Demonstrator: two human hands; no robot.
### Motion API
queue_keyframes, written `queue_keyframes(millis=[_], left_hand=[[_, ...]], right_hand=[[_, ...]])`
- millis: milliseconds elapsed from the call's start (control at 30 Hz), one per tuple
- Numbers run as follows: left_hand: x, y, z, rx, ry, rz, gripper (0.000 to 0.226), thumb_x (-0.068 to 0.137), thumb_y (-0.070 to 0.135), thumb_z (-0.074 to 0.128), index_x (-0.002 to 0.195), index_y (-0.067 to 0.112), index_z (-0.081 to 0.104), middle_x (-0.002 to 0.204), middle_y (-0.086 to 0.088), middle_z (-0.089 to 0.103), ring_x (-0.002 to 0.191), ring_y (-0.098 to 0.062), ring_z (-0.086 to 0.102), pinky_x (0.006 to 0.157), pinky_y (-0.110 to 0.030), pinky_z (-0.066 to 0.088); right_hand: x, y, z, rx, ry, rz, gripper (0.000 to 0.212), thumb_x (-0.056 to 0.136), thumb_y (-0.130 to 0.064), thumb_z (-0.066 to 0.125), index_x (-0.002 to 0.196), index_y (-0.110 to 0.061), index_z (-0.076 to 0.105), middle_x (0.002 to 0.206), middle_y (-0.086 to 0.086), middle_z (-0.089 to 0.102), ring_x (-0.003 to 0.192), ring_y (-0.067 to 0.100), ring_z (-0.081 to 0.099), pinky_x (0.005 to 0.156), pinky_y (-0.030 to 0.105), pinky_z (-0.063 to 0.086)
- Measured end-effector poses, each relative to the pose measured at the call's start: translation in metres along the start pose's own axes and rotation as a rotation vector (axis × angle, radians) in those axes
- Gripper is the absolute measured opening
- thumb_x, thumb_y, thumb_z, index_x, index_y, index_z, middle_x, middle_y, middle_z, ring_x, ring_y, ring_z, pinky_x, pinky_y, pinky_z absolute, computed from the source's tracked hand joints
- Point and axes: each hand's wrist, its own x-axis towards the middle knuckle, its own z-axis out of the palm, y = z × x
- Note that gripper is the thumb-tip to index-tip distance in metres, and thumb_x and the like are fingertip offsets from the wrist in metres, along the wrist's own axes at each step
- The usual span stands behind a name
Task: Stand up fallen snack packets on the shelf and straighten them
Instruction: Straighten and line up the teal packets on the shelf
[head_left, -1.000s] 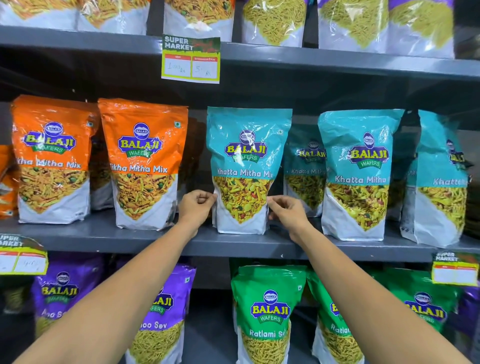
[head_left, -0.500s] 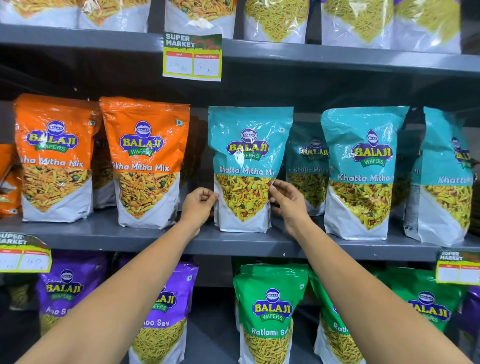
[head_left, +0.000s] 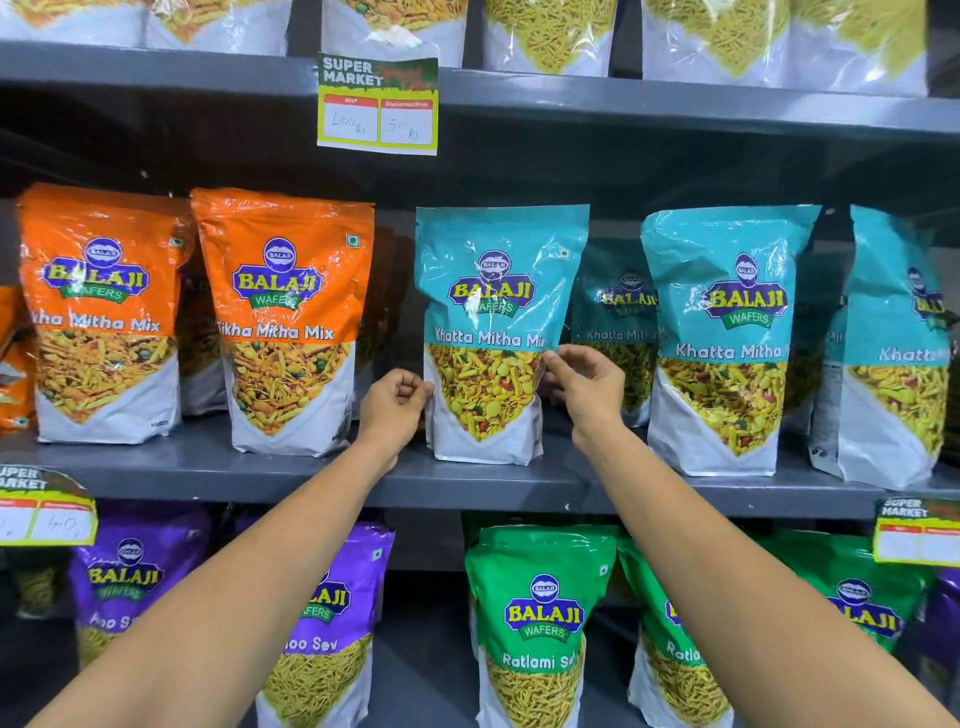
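On the middle shelf (head_left: 208, 470), two orange Tikha Mitha Mix packets (head_left: 283, 322) stand upright at the left, each with further packs behind it. Next comes a gap, and in it the left hand (head_left: 396, 402), its fingers curled in a loose fist against the lower left edge of the teal Khatta Mitha Mix packet (head_left: 493, 332); whether it pinches the edge or only rests on it I cannot tell. That packet stands upright near the front lip of the shelf, facing forward, its top leaning faintly to the right. The right hand (head_left: 587, 387) is at the packet's right edge, about mid-height, fingers partly spread and the fingertips (head_left: 550, 358) touching the side seam; it looks more like a steadying touch than a firm grip. Further right, a second teal packet (head_left: 722, 338) stands forward and a third (head_left: 893, 348) is turned partly sideways at the far end, with darker teal packs set back between them.

The step in hand seems to be the straightening of the central teal packet, which is already on its base. The next move probably calls for a small squaring nudge from both hands, then a gentle release so the packet does not tip. After that, the angled packet at the far right looks the likeliest to need turning to face front.
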Motion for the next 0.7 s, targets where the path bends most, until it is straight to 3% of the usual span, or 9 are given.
queue_keyframes(millis=[100,200,267,400,500,600,700], left_hand=[[-0.002,0.002,0.0,0.042,0.029,0.014,0.023,0.09,0.015,0.06,0.069,0.025,0.053,0.071,0.003,0.058,0.074,-0.017,0.053,0.064,-0.025,0.044],[-0.002,0.003,-0.001,0.065,0.033,0.013,0.024,0.091,0.016,0.058,0.069,0.025,0.052,0.072,0.001,0.056,0.076,-0.02,0.053,0.072,-0.04,0.053],[-0.004,0.004,-0.003,0.051,0.039,-0.01,0.023,0.091,0.016,0.057,0.07,0.024,0.053,0.072,0.0,0.057,0.077,-0.02,0.053,0.075,-0.045,0.054],[-0.007,0.005,-0.007,-0.107,0.03,-0.088,0.016,0.091,0.015,0.058,0.076,0.019,0.058,0.074,-0.001,0.059,0.079,-0.019,0.054,0.069,-0.037,0.051],[-0.009,0.009,-0.007,-0.213,-0.025,-0.161,0.004,0.091,0.012,0.059,0.089,0.013,0.062,0.083,-0.004,0.064,0.086,-0.02,0.059,0.07,-0.035,0.054],[-0.011,0.011,-0.006,-0.221,-0.027,-0.183,0.011,0.091,0.013,0.06,0.08,0.016,0.061,0.083,-0.005,0.065,0.089,-0.023,0.061,0.075,-0.04,0.055],[-0.013,0.013,-0.007,-0.208,0.01,-0.179,0.013,0.089,0.013,0.062,0.077,0.016,0.06,0.081,-0.006,0.064,0.088,-0.024,0.061,0.07,-0.038,0.056]], right_hand=[[0.006,-0.001,-0.001,-0.107,0.089,-0.016,0.018,0.078,-0.009,0.074,0.068,-0.022,0.066,0.073,0.005,0.068,0.066,0.017,0.06,0.057,0.026,0.046],[0.012,-0.001,-0.003,-0.242,0.168,-0.052,0.015,0.078,-0.013,0.074,0.068,-0.021,0.067,0.078,0.004,0.069,0.071,0.014,0.06,0.064,0.026,0.047],[0.013,-0.002,0.0,-0.237,0.112,0.009,0.015,0.082,-0.013,0.07,0.069,-0.019,0.065,0.077,0.004,0.068,0.07,0.015,0.061,0.066,0.031,0.051],[0.01,-0.006,-0.002,-0.102,-0.128,0.143,0.016,0.089,-0.005,0.06,0.075,-0.014,0.061,0.072,0.007,0.063,0.062,0.012,0.061,0.074,0.035,0.055],[0.005,-0.003,-0.012,-0.078,-0.266,0.23,0.017,0.087,0.002,0.06,0.083,-0.015,0.061,0.081,0.005,0.064,0.073,0.014,0.061,0.083,0.038,0.052],[-0.001,0.001,-0.014,-0.134,-0.281,0.201,0.018,0.087,0.002,0.061,0.081,-0.016,0.061,0.079,0.003,0.064,0.073,0.014,0.059,0.074,0.031,0.05],[0.002,-0.001,-0.008,-0.237,-0.218,0.096,0.019,0.083,0.002,0.065,0.075,-0.014,0.061,0.074,0.003,0.062,0.07,0.013,0.057,0.069,0.023,0.05]])
